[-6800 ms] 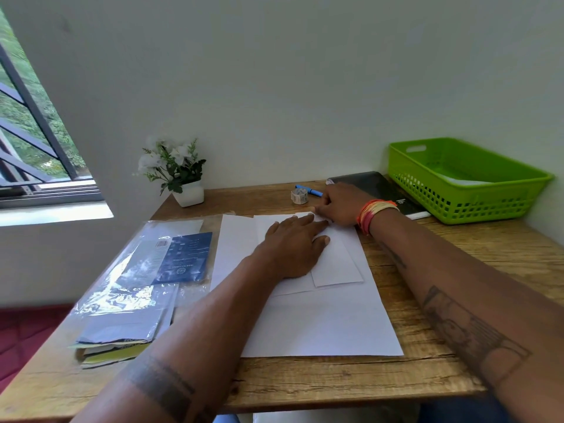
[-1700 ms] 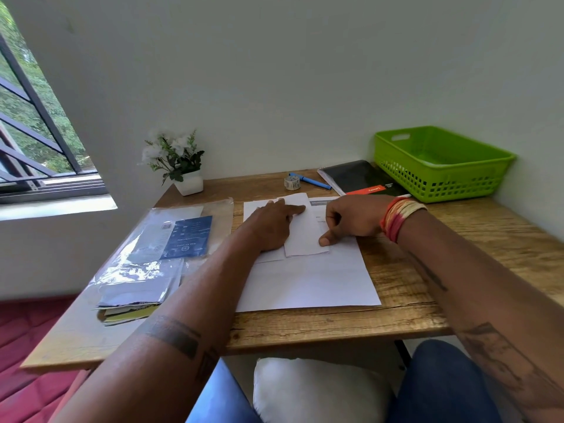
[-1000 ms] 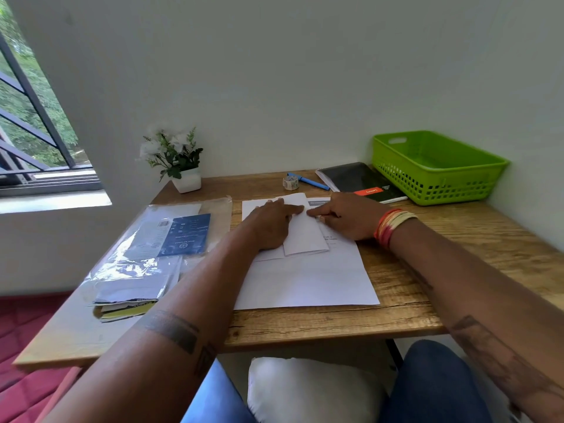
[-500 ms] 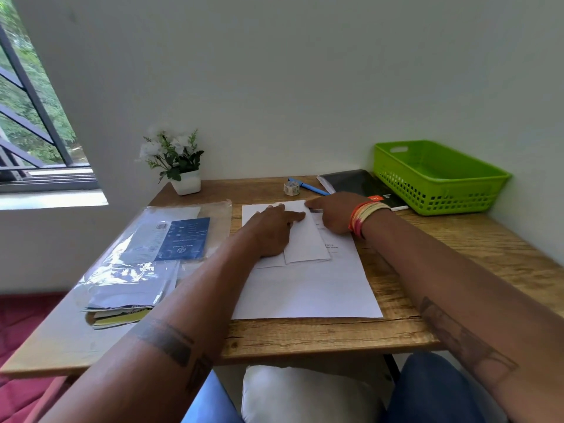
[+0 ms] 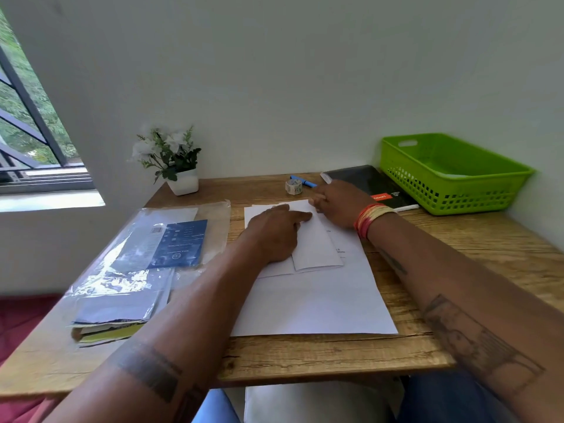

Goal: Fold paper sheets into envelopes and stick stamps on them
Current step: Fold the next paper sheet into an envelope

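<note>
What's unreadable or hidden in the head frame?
- Basket contents: its near wall hides them.
- Print on the sheet: too small.
- Right hand fingertips: hidden behind the hand itself.
- Folded paper left part: under the left hand.

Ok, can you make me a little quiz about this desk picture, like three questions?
1. True or false: the left hand lies flat on the folded paper.
2. What stands closest to the tape roll? A) blue pen B) green basket C) flower pot
3. Fill in: the black notebook lies beside the green ____.

Key: 1 true; 2 A; 3 basket.
</note>
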Demonstrator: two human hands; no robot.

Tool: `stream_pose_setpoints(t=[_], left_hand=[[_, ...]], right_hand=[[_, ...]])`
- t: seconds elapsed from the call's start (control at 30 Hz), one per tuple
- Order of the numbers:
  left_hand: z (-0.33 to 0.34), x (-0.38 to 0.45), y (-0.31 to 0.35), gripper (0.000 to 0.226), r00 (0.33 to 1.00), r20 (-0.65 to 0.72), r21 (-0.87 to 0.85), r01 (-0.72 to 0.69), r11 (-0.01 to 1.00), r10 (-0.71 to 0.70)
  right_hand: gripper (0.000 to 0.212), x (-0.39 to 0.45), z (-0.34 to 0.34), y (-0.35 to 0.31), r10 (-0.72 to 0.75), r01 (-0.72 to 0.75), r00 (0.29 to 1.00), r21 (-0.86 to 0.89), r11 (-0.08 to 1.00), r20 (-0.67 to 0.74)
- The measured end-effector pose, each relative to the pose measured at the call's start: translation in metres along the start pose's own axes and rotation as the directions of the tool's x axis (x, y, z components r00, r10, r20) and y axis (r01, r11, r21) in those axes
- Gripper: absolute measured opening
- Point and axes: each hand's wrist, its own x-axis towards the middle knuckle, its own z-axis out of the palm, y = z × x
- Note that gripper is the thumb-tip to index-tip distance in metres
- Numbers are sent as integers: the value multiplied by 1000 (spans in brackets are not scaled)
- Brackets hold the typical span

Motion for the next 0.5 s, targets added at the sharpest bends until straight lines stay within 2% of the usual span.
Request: stream_pose_setpoints(t=[0.1,0.23,0.37,0.5], left_hand=[[0,4,1,47,1000,1,4,-10,1000,10],[1,5,2,46,1000,-8,9,-6,1000,6],[2,5,5,45,1000,-18,-3,-16,1000,16],[3,2,8,43,999,-40,-16,-29,999,28]], right_hand=[[25,3,2,-2,50,-54,998,115,992,33],[28,10,4,-5,139,-138,990,254,957,13],[26,17,7,-3,193,-192,981,254,948,22],[49,20,8,-7,245,-249,969,184,951,42]])
